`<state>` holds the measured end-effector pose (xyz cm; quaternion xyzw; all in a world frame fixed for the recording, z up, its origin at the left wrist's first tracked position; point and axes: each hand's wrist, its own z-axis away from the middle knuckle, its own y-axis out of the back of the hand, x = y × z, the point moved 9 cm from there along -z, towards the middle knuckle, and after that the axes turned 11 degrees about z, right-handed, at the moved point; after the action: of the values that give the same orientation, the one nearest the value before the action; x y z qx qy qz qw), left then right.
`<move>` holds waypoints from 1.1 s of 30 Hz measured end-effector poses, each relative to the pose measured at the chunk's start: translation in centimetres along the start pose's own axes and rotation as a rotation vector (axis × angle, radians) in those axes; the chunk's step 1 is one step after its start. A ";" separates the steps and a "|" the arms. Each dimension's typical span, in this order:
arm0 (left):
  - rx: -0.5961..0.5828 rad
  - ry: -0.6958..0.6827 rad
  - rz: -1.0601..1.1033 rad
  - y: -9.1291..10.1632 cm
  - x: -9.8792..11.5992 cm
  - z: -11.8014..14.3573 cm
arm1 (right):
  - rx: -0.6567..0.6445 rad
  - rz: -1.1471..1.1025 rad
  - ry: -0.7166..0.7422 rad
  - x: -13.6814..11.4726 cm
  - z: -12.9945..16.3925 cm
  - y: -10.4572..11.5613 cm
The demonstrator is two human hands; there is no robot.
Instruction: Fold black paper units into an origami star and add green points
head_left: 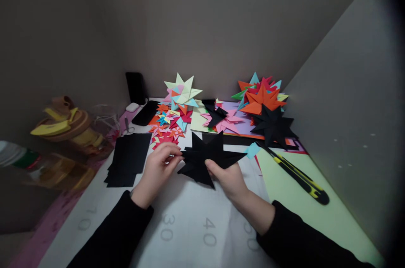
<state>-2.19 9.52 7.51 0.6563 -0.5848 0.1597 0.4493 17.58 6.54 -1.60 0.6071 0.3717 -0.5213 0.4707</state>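
A black folded paper star (207,156) is held just above the white mat (186,221), between both hands. My left hand (158,169) pinches its left point with thumb and fingers. My right hand (229,177) grips its lower middle, thumb on top. Both arms wear black sleeves. A stack of black paper squares (128,158) lies to the left of my left hand.
Piles of coloured paper stars sit at the back: small ones (171,122), a pale green one (183,90), pink ones (226,120), an orange and black cluster (265,110). A yellow-black utility knife (297,175) lies on pale green paper at right. A phone (145,113) and bottles stand at left.
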 end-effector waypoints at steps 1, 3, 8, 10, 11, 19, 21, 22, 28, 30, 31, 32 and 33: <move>0.027 -0.005 -0.010 0.1 0.2 0.0 | -0.006 -0.016 0.000 0.0 0.0 -0.1; 0.076 -0.012 -0.025 0.2 0.4 0.2 | -0.007 -0.056 0.004 -0.2 0.0 -0.3; 0.115 -0.035 -0.059 -0.3 0.8 0.6 | -0.020 -0.175 0.020 -0.6 0.2 -1.0; 0.120 -0.045 -0.058 -0.5 0.9 0.6 | -0.043 -0.170 0.008 -0.5 0.2 -1.2; 0.124 -0.052 -0.058 -0.4 1.0 0.6 | -0.046 -0.150 0.008 -0.5 0.2 -1.2; 0.062 -0.045 -0.057 -0.5 1.2 0.4 | 0.059 0.045 0.112 -2.1 0.3 0.4; 0.020 -0.021 -0.036 -0.8 0.9 0.3 | 0.065 0.059 0.139 -2.3 0.3 0.5; 0.002 -0.020 -0.028 -0.9 0.8 0.3 | 0.064 0.063 0.153 -2.4 0.3 0.5; -0.122 -0.080 -0.078 -1.7 0.3 0.3 | 0.064 0.091 0.143 -2.4 0.2 0.5; -0.163 -0.079 -0.097 -1.9 0.2 0.3 | 0.056 0.089 0.145 -2.5 0.2 0.4; -0.173 -0.074 -0.101 -1.8 0.2 0.3 | 0.054 0.086 0.143 -2.4 0.2 0.4; -0.175 -0.066 -0.099 -1.7 0.1 0.3 | 0.053 0.082 0.139 -2.4 0.2 0.4; -0.174 -0.056 -0.093 -1.6 0.1 0.3 | 0.052 0.078 0.134 -2.3 0.2 0.4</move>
<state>-0.82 9.11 6.76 0.6453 -0.5777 0.0691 0.4950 17.54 6.36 0.75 0.6667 0.3648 -0.4703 0.4487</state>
